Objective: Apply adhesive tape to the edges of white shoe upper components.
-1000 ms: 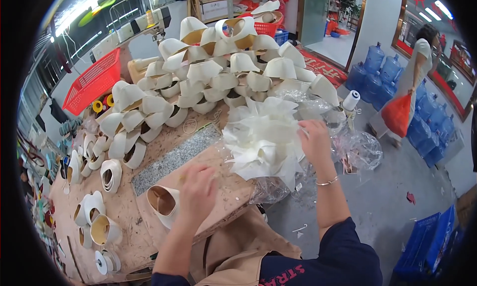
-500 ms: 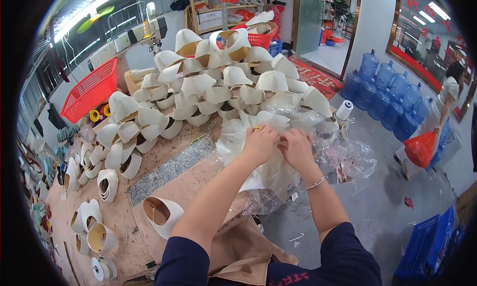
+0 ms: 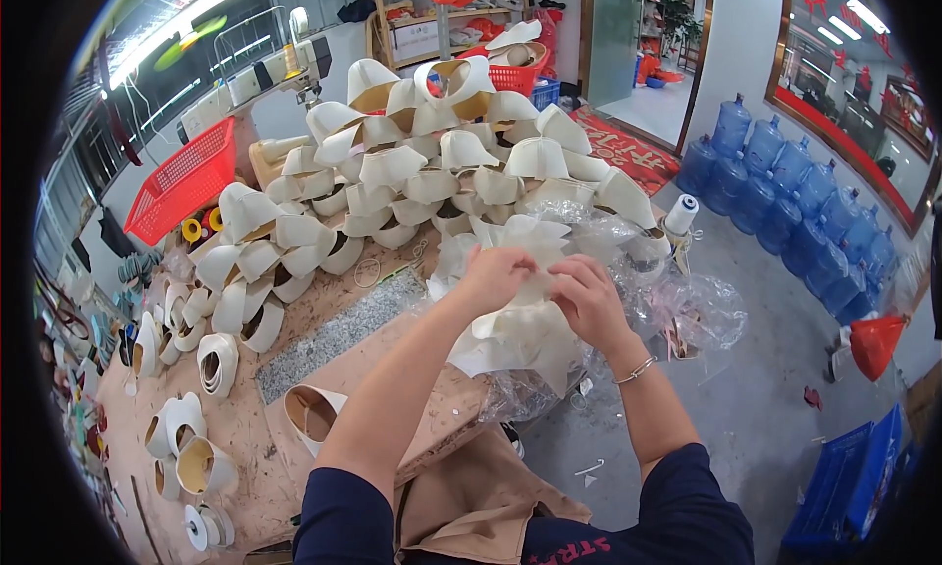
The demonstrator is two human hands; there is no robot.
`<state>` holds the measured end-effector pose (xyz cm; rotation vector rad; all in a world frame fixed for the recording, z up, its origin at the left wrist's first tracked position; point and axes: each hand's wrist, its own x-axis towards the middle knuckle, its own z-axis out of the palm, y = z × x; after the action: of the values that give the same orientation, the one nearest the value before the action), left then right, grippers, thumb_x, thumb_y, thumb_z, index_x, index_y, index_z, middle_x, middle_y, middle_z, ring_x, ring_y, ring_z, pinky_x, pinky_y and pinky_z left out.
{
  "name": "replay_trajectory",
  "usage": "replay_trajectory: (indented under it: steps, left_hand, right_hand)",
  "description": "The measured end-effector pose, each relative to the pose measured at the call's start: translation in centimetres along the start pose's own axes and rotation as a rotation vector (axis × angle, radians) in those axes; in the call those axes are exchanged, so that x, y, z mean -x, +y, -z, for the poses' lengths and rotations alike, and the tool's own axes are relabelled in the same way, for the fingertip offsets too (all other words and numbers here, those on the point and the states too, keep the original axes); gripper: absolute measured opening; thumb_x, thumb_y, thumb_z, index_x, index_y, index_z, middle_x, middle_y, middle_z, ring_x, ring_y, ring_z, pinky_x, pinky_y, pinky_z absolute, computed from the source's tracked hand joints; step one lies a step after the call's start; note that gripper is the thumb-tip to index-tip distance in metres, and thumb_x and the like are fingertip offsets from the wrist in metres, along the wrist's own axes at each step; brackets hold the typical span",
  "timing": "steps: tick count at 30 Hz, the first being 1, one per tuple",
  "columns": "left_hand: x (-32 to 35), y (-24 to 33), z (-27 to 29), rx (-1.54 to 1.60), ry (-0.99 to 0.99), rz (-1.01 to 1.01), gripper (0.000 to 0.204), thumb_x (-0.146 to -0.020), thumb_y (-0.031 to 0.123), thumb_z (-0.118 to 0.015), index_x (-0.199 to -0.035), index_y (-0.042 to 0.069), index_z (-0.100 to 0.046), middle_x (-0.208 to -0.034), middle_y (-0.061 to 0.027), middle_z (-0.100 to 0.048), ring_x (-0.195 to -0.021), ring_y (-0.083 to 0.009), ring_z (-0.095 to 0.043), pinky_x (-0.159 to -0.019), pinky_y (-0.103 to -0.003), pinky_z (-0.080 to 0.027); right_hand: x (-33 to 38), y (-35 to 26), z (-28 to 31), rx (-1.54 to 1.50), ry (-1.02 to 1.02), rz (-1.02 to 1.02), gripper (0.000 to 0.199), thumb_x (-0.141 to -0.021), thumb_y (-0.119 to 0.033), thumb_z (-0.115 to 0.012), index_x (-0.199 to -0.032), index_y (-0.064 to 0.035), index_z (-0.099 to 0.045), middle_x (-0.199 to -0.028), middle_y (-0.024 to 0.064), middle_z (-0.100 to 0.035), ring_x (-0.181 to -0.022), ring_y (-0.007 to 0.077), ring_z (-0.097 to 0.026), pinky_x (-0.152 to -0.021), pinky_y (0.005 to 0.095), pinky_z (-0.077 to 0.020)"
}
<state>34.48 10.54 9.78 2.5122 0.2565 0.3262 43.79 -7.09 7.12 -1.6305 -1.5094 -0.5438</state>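
Observation:
My left hand [image 3: 497, 276] and my right hand [image 3: 590, 300] face each other over a loose heap of thin, whitish, partly see-through cut pieces [image 3: 525, 344] at the table's right edge. Both hands are closed, thumb and fingers drawn together, with a small gap between them. Whatever the fingertips pinch blends into the pale pieces behind. Crumpled clear plastic film [image 3: 702, 305] lies under and right of the heap. Beyond it rises a big stack of cream curved shoe uppers [image 3: 466, 153]. One more upper [image 3: 312, 413] stands beside my left forearm.
A grey speckled slab [image 3: 334, 334] lies on the brown table [image 3: 392, 418]. A white thread cone [image 3: 680, 215] stands at the right edge. Red basket [image 3: 182, 177] and sewing machine [image 3: 255, 79] are at left. Blue water jugs [image 3: 775, 197] line the wall; a blue crate [image 3: 844, 486] is lower right.
My hands have drawn slightly apart, the left one shifting left. More of the pale pieces shows below them. A person with a red bag has moved right, mostly out of view.

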Motion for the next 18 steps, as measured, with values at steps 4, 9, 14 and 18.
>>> replay_trajectory:
  steps: [4, 9, 14, 18]
  left_hand:
    - [0.3, -1.7, 0.1, 0.143, 0.234, 0.003, 0.017, -0.087, 0.014, -0.054, -0.095, 0.007, -0.067, -0.093, -0.0085, -0.068, -0.086, -0.0234, -0.063, -0.099, -0.048, -0.030]
    - [2.5, -2.8, -1.1, -0.277, 0.445, -0.186, 0.037, -0.085, 0.008, -0.055, -0.121, 0.006, -0.056, -0.126, -0.0139, -0.055, -0.119, -0.0279, -0.048, -0.104, -0.038, -0.032]
    - [11.4, 1.6, 0.0, 0.532, 0.316, -0.044, 0.048, -0.090, 0.015, -0.053, -0.135, 0.004, -0.044, -0.137, -0.0122, -0.046, -0.130, -0.0210, -0.037, -0.110, -0.037, -0.024]
    - [24.1, 2.1, -1.3, 0.441, 0.235, 0.236, 0.034, -0.084, 0.011, -0.067, -0.116, 0.001, -0.059, -0.102, -0.0088, -0.065, -0.092, -0.0149, -0.061, -0.084, -0.029, -0.049]
  right_hand:
    - [1.8, -2.0, 2.4, 0.040, 0.091, 0.182, 0.016, -0.073, 0.001, -0.067, -0.081, -0.0069, -0.056, -0.096, 0.0061, -0.062, -0.094, 0.0281, -0.061, -0.084, 0.0391, -0.0473]
    - [5.1, -5.8, 3.8, -0.746, 0.408, -0.514, 0.028, -0.087, 0.004, -0.059, -0.111, -0.0037, -0.048, -0.088, 0.0074, -0.064, -0.082, 0.0095, -0.062, -0.072, 0.0197, -0.0482]
    - [4.8, -9.5, -1.4, -0.998, 0.343, -0.742, 0.022, -0.086, 0.002, -0.062, -0.106, -0.0009, -0.054, -0.090, 0.0060, -0.064, -0.077, 0.0072, -0.059, -0.068, 0.0186, -0.0469]
    - [6.8, -15.0, -4.9, -1.241, 0.069, -0.717, 0.013, -0.083, 0.006, -0.063, -0.092, -0.0028, -0.058, -0.090, 0.0071, -0.064, -0.082, 0.0110, -0.060, -0.073, 0.0218, -0.0483]
